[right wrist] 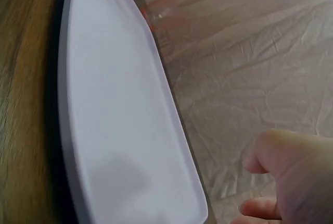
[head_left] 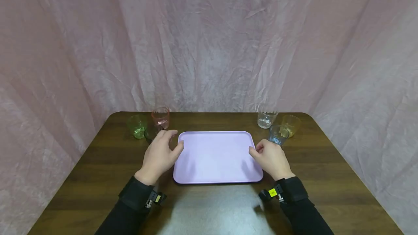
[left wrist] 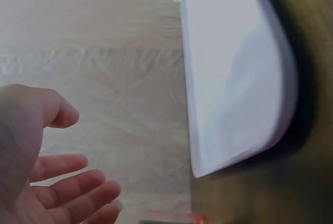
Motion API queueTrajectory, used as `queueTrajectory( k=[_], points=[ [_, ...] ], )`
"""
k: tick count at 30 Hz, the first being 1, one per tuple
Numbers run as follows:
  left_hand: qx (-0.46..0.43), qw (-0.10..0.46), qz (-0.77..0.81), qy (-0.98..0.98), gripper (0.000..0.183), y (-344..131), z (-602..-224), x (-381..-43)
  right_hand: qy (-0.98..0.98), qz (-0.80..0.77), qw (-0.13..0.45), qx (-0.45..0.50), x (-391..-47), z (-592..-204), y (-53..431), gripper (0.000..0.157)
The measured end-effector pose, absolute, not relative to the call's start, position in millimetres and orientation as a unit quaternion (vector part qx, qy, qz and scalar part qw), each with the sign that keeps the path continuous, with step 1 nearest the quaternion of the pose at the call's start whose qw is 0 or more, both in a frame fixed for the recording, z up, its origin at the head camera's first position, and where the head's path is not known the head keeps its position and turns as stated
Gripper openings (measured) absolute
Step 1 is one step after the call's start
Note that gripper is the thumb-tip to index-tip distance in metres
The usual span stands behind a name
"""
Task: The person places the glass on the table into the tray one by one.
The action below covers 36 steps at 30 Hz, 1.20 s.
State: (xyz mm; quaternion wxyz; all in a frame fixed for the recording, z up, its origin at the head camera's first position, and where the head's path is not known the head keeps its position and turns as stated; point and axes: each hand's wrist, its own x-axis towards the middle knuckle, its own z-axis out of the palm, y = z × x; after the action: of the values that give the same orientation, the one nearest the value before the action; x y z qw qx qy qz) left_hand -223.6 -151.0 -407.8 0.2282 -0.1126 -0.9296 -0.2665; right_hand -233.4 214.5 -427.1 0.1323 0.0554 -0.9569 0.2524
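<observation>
1 lilac tray [head_left: 215,151] lies flat on the wooden table [head_left: 209,213], with 2 soft shadows [head_left: 246,169] on its surface. To its left stand a green glass [head_left: 137,127], a pink glass [head_left: 160,118] and a dark glass [head_left: 151,132], partly hidden by the left hand [head_left: 159,154]; to its right, a clear glass [head_left: 266,118], a yellow glass [head_left: 290,123] and a blue glass [head_left: 277,136]. That makes 6 see-through glasses, 3 per side; whether they hold anything, I cannot tell. The left hand is wide, thumb spread from fingers, near the tray's left edge. The right hand [head_left: 272,158] is narrower, fingers bent, a gap at the thumb, near the tray's right edge and the blue glass.
</observation>
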Motion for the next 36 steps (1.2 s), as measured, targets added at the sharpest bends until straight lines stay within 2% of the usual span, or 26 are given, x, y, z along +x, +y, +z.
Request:
queueTrajectory(
  k=[7,11,18,25,36],
  points=[
    [-0.126,0.303,-0.317,-0.89,0.042,-170.8,-394.7,-224.5,-0.96,0.258,0.111,0.027,-230.7,-439.2,229.1,0.029],
    [-0.118,0.319,-0.343,-0.876,0.051,-182.6,-391.2,-226.5,-0.961,0.255,0.106,0.02,-230.9,-448.7,234.6,0.028],
    [-0.067,0.294,-0.389,-0.871,0.075,-204.1,-399.0,-228.9,-0.962,0.261,0.083,0.002,-231.5,-458.0,238.0,0.029],
    [-0.004,0.235,-0.415,-0.879,0.091,-220.4,-411.0,-231.3,-0.962,0.267,0.063,-0.009,-232.1,-461.9,234.1,0.029],
    [0.028,0.194,-0.435,-0.879,0.107,-231.2,-432.0,-239.1,-0.962,0.261,0.083,-0.007,-230.1,-469.3,231.6,0.024]
  ],
)
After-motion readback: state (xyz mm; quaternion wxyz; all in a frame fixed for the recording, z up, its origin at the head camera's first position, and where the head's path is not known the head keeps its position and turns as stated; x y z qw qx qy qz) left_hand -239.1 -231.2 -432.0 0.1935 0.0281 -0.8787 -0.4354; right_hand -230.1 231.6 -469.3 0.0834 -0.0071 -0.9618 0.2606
